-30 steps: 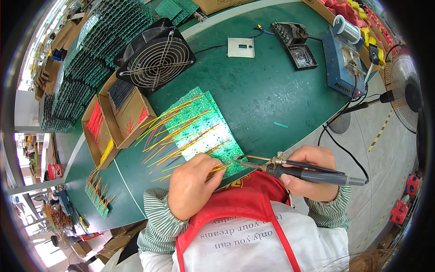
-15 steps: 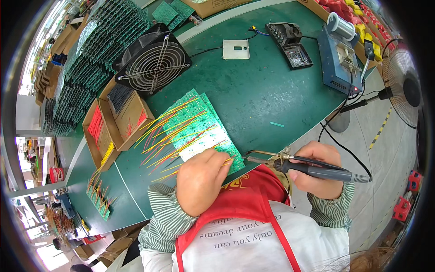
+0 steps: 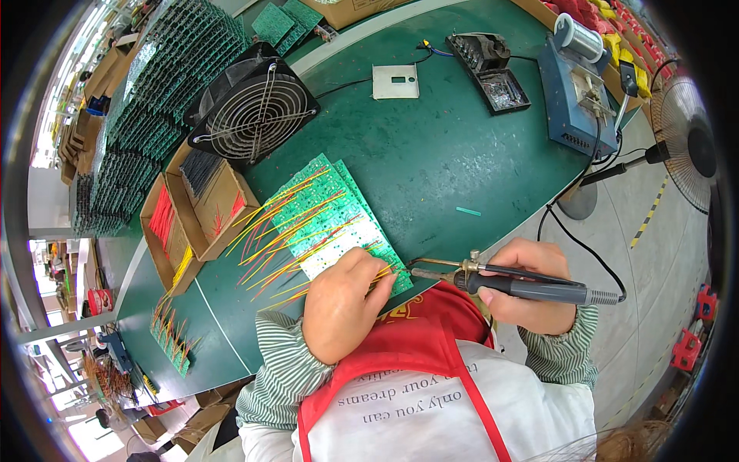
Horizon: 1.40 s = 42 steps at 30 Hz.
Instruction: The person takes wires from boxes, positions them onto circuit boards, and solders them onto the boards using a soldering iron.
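Note:
My left hand [image 3: 341, 312] rests over the near end of a green circuit board [image 3: 312, 204], thumb and fingertips pinched at its right edge on a thin yellow wire, mostly hidden by the fingers. Several yellow and red wires [image 3: 289, 250] stick out leftward across the board, which overlaps another green board. In my right hand [image 3: 539, 316] is a soldering iron [image 3: 543, 291] with a thin metal feed tube clamped along it. Its tip points left, close to my left fingertips; whether it touches the board I cannot tell.
Cardboard trays of wires [image 3: 202, 250] and a black metal-grilled fan [image 3: 258, 115] stand to the left. Stacked green boards [image 3: 169, 77] rise behind. A blue solder feeder [image 3: 573, 100] with a wire spool stands far right, its cable [image 3: 585, 239] hanging beside the table edge.
The soldering iron in my right hand has shifted slightly left, its tip closer to my left fingertips. My left hand keeps its pinch at the board's edge. The whole view has shifted slightly.

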Available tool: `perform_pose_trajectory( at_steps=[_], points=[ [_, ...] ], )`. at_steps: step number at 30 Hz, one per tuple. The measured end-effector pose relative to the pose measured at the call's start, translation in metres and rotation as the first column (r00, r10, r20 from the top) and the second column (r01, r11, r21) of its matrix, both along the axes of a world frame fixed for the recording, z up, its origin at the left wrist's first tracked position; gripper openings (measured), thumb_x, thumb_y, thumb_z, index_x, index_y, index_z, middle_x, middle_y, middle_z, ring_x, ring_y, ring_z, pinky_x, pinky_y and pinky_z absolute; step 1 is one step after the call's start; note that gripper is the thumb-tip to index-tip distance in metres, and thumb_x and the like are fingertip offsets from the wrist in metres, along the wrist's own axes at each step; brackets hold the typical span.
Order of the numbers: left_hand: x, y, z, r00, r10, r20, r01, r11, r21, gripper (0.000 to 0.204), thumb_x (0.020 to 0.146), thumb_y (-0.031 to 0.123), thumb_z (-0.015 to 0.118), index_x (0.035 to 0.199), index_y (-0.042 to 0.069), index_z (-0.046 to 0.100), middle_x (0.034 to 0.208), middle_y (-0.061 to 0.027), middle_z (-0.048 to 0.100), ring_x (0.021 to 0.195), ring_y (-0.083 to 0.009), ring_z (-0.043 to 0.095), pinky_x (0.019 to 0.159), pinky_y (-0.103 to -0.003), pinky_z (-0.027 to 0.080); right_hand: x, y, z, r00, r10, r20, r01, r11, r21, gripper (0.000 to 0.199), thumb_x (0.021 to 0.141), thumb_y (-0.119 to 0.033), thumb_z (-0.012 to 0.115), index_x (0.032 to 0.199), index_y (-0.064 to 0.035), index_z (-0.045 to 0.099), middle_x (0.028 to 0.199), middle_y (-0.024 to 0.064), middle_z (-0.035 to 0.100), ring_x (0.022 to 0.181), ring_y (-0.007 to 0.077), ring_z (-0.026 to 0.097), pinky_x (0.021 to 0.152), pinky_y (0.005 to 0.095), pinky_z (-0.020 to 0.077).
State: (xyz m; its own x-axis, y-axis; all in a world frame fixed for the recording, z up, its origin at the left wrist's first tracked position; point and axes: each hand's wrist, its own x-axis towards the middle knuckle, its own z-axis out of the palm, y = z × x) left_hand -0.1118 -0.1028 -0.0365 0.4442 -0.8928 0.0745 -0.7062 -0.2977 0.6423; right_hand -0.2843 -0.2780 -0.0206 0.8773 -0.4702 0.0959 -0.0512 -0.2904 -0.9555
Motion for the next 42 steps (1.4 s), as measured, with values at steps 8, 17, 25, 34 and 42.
perform_pose_trajectory(
  at_steps=[8,17,25,34,42],
  points=[
    [0.000,0.001,-0.002,1.000,-0.013,0.004,0.013,1.000,-0.002,0.010,0.076,0.007,0.070,0.080,0.002,0.062,0.075,-0.0088,0.056,0.055,-0.0209,0.054,0.052,-0.033,0.044,-0.003,-0.001,0.003,0.998,-0.047,0.046,0.048,0.999,-0.026,0.015,0.068,-0.006,0.071,0.076,-0.0014,0.059,0.060,0.0027,0.059,0.049,0.0065,0.053,0.046,0.0217,0.0408],
    [0.044,0.059,0.033,0.985,0.090,-0.146,-0.081,0.994,0.067,0.008,0.078,0.002,0.068,0.085,-0.002,0.067,0.077,-0.0101,0.063,0.070,-0.0200,0.061,0.063,-0.030,0.047,0.008,-0.005,0.008,0.995,-0.077,0.063,0.076,0.997,0.019,0.017,0.070,-0.006,0.071,0.080,-0.0010,0.059,0.063,0.0015,0.060,0.053,0.0053,0.054,0.049,0.0209,0.0412],
    [0.182,0.159,0.053,0.795,0.507,0.332,-0.578,0.800,0.163,0.017,0.081,0.012,0.067,0.084,-0.004,0.065,0.072,-0.0138,0.062,0.064,-0.0240,0.060,0.061,-0.031,0.046,0.026,-0.004,0.002,0.993,-0.119,0.010,0.116,0.985,0.128,0.018,0.071,-0.005,0.071,0.081,-0.0004,0.057,0.063,0.0008,0.057,0.054,0.0052,0.048,0.050,0.0213,0.0380],
    [0.255,0.186,0.024,0.867,0.433,0.248,-0.496,0.803,0.331,0.028,0.080,0.019,0.068,0.102,0.001,0.066,0.095,-0.0111,0.066,0.080,-0.0205,0.062,0.070,-0.030,0.048,0.053,-0.003,0.001,0.983,-0.176,-0.045,0.180,0.973,0.141,0.019,0.067,-0.007,0.071,0.079,-0.0002,0.058,0.063,0.0029,0.058,0.054,0.0072,0.050,0.051,0.0223,0.0392],
    [0.266,0.101,0.004,0.905,0.226,0.362,-0.325,0.914,0.242,0.020,0.075,0.014,0.070,0.087,0.000,0.060,0.083,-0.0105,0.059,0.078,-0.0256,0.060,0.069,-0.036,0.050,0.079,-0.005,0.006,0.980,-0.178,-0.085,0.188,0.975,0.116,0.019,0.067,-0.007,0.072,0.078,0.0001,0.059,0.063,0.0040,0.059,0.054,0.0076,0.052,0.051,0.0220,0.0407]
  ],
)
